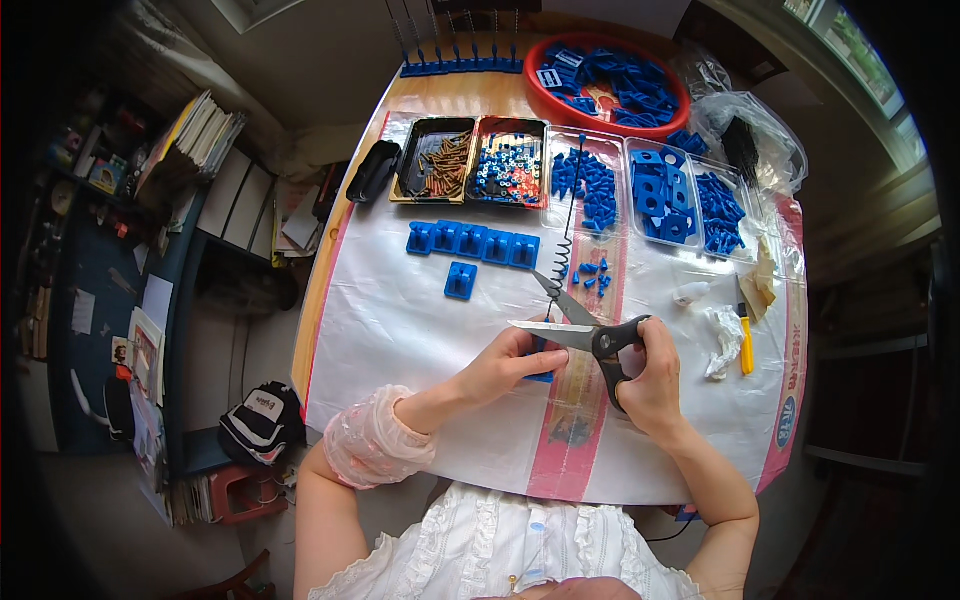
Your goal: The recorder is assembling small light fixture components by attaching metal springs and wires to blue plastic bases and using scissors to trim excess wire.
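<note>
Scissors [580, 325] in right hand [650, 385], blades parted, tips pointing left and up-left; long axis roughly left–right. Left hand [505, 365] pinches small blue piece [540, 375] just under the blades. Surface [400, 320] under white plastic sheet. Six blue blocks [470, 243] beyond; five trays [590, 180], one red bowl [545, 95].

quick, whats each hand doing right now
Left hand: closed on a small blue plastic part.
Right hand: gripping black-handled scissors, blades open.

left hand [505, 368] pinching, right hand [650, 385] gripping
</note>
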`<move>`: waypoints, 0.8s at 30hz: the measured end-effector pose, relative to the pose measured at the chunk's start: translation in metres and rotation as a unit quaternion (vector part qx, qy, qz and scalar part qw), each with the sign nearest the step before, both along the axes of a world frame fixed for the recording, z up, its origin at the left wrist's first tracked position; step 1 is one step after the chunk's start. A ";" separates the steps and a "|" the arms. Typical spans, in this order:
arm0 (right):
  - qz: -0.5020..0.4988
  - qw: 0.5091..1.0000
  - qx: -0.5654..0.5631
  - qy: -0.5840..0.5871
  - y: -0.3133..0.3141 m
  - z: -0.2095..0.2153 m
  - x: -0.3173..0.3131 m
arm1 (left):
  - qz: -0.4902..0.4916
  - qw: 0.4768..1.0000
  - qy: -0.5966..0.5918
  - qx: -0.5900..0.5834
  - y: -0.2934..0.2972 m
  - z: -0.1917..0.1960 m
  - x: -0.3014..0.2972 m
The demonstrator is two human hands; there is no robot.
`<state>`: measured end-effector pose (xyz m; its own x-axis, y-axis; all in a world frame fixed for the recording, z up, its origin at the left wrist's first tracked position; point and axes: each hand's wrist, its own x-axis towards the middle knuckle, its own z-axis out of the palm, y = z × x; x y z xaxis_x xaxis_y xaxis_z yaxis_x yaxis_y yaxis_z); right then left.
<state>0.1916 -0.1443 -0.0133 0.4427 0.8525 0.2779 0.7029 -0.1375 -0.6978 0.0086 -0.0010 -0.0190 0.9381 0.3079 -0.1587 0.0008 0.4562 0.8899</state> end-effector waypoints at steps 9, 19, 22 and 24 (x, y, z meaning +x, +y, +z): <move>0.014 0.999 -0.039 -0.014 -0.003 0.009 0.010 | 0.049 0.998 -0.029 -0.010 0.004 -0.006 -0.001; 0.007 1.000 -0.019 -0.004 -0.011 0.018 0.024 | 0.097 0.994 -0.036 -0.028 0.012 0.001 -0.001; 0.009 0.999 -0.010 0.042 -0.016 0.032 0.023 | 0.100 0.993 -0.063 -0.003 0.011 -0.006 0.001; -0.010 0.999 0.012 0.051 -0.019 0.048 0.022 | 0.102 0.991 -0.086 -0.016 0.010 -0.008 0.002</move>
<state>0.2132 -0.1635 0.0342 0.4858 0.8373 0.2508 0.6255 -0.1327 -0.7688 0.0103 0.0093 -0.0269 0.8706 0.4918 -0.0137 -0.2456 0.4586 0.8541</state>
